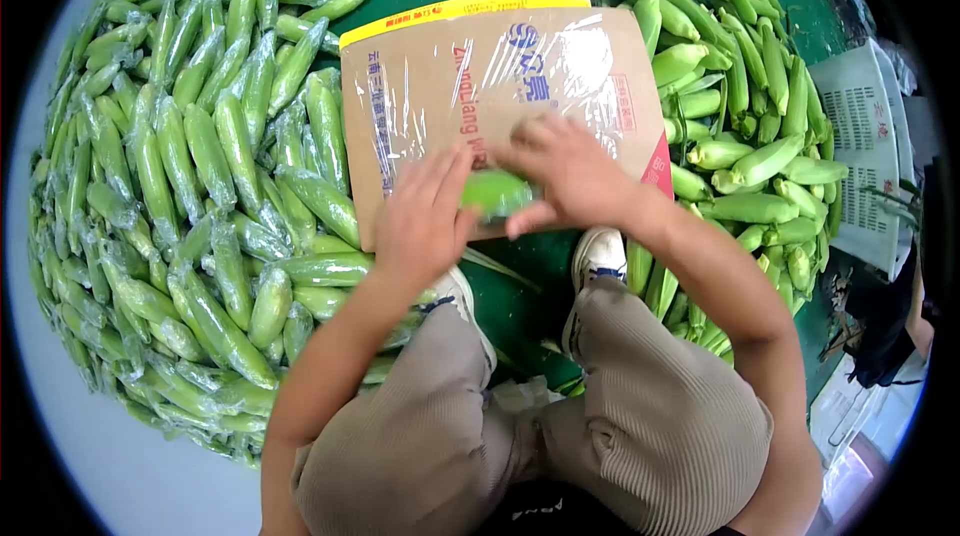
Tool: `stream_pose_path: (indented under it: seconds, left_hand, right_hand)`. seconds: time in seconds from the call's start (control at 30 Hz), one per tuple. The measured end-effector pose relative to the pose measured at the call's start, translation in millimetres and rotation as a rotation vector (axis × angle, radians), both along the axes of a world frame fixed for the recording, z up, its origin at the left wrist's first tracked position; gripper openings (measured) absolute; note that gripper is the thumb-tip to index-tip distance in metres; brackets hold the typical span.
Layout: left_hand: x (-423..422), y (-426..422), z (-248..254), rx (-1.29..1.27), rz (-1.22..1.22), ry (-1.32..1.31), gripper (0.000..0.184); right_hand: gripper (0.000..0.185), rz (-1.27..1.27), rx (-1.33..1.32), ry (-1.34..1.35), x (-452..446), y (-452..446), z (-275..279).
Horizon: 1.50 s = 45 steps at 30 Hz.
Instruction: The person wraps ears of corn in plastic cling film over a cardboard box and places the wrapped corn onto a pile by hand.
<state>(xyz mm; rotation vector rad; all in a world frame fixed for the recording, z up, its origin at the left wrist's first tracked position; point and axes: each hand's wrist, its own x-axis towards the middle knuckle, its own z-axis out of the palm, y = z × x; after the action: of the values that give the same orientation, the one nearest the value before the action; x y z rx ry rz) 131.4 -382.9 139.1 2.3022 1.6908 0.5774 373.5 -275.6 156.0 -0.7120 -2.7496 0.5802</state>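
An ear of corn (497, 194) in green husk, with a shine like clear film on its right end, lies crosswise between my hands, low over a film-covered cardboard sheet (420, 86). My left hand (425, 211) is at its left end, thumb below and long straight fingers above. At the other end, my right hand (570, 176) has bent fingers over the ear and the thumb beneath, somewhat blurred. Both ends of the ear are partly hidden by my fingers.
A big heap of film-wrapped corn (210, 156) fills the left side. Unwrapped ears (760, 176) are piled on the right, beside a pale plastic crate (860, 146). My shoes (603, 254) stand on the green floor (520, 281) at the sheet's near edge.
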Motion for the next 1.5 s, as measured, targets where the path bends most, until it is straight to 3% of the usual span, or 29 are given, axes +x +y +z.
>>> stream_pose_path:
  seconds: [0.03,0.07,0.13,0.2,0.23,0.3,0.33,0.43,0.53,0.63,0.7,0.77,0.8,0.87,0.9,0.93,1.03,1.07,1.17,1.23,1.3,1.33,1.37,1.4,1.43,1.47,1.5]
  left_hand:
    - [-4.8,22.5,1.3,-0.040,0.023,0.140,0.055]
    - [-11.3,53.2,1.5,-0.065,0.050,0.280,0.056]
    - [-32.2,116.8,-20.6,-0.028,0.196,0.322,0.053]
    - [-35.2,150.9,-6.0,0.049,0.327,0.266,0.051]
    - [-33.5,159.7,2.1,0.087,0.391,0.235,0.049]
    - [-30.5,147.1,15.1,0.059,0.346,-0.064,0.047]
    - [-27.9,132.0,19.1,0.036,0.318,-0.205,0.046]
    - [-6.6,86.8,7.5,0.295,-0.029,0.234,0.053]
    - [3.9,72.7,22.3,0.414,-0.065,0.302,0.067]
    - [-0.4,68.7,11.5,0.080,-0.026,0.409,0.079]
    - [0.1,70.9,12.3,-0.012,-0.058,0.185,0.071]
    - [5.1,69.7,22.6,-0.086,-0.102,0.096,0.067]
    - [12.1,70.8,39.6,-0.290,-0.052,0.098,0.062]
    - [12.5,74.6,43.5,-0.386,-0.152,0.105,0.062]
    - [11.7,76.1,44.8,-0.431,-0.194,0.106,0.062]
    - [13.0,71.8,44.1,-0.399,-0.245,0.113,0.063]
    - [12.6,47.2,41.9,-0.471,-0.300,0.060,0.064]
    - [14.7,37.0,46.6,-0.631,-0.363,-0.096,0.063]
    - [29.3,-22.4,27.3,-1.018,-0.505,-0.187,0.060]
    - [37.7,-54.8,6.1,-1.409,-0.669,-0.184,0.057]
    - [36.4,-78.0,-4.1,-1.582,-0.747,-0.261,0.068]
    - [30.6,-87.3,-9.7,-1.431,-0.764,-0.334,0.075]
    - [19.5,-92.7,-15.4,-1.273,-0.784,-0.399,0.082]
    - [7.9,-91.0,-18.0,-1.109,-0.805,-0.457,0.090]
    - [-2.7,-84.3,-8.3,-1.150,-0.710,-0.432,0.095]
    - [-11.9,-78.0,11.6,-1.188,-0.605,-0.413,0.100]
    - [-18.2,-76.4,29.1,-1.222,-0.475,-0.398,0.105]
  right_hand:
    - [0.077,-0.104,0.090,0.170,-3.5,8.4,-11.4]
    - [0.083,-0.174,0.130,0.168,-6.8,19.7,-10.4]
    - [0.089,-0.216,0.176,0.084,-15.9,40.8,-6.7]
    - [0.088,-0.131,0.155,-0.092,-28.4,53.2,-8.6]
    - [0.087,-0.139,0.210,-0.055,-32.5,57.6,-13.6]
    - [0.087,-0.188,0.318,0.023,-36.7,64.5,-26.9]
    - [0.084,-0.221,0.290,0.050,-40.3,72.1,-30.2]
    - [0.076,-0.161,0.011,0.021,-41.1,103.7,-27.7]
    - [0.064,-0.109,-0.336,-0.071,-33.2,88.4,15.0]
    - [0.070,0.031,-0.557,-0.140,-31.0,77.8,16.7]
    - [0.060,0.008,-0.531,-0.370,-31.9,91.6,22.2]
    - [0.053,-0.015,-0.370,-0.084,-36.2,101.5,22.3]
    - [0.053,0.063,-0.230,0.077,-42.5,109.4,-7.7]
    - [0.056,0.127,0.088,-0.050,-55.3,96.4,-56.2]
    - [0.059,0.166,0.250,-0.118,-61.1,89.4,-54.6]
    - [0.070,0.153,0.167,-0.242,-62.9,86.7,-51.6]
    - [0.079,0.149,0.114,-0.245,-60.7,80.8,-39.3]
    - [0.085,0.150,0.100,-0.247,-61.6,81.1,-38.2]
    - [0.087,0.128,0.099,-0.264,-63.1,79.1,-43.7]
    - [0.090,0.118,0.146,-0.180,-61.0,66.3,-53.4]
    - [0.091,0.128,0.195,-0.049,-55.1,45.9,-69.3]
    - [0.090,0.211,0.212,0.019,-49.7,26.4,-69.3]
    - [0.089,0.287,-0.046,0.073,-37.4,-6.0,-62.9]
    - [0.093,0.514,-0.009,0.152,-25.2,-35.9,-65.0]
    - [0.099,0.586,-0.228,0.186,-11.2,-70.0,-51.9]
    - [0.100,0.527,-0.539,0.021,7.1,-102.9,-32.9]
    - [0.101,0.273,-1.077,0.082,25.0,-129.9,-28.7]
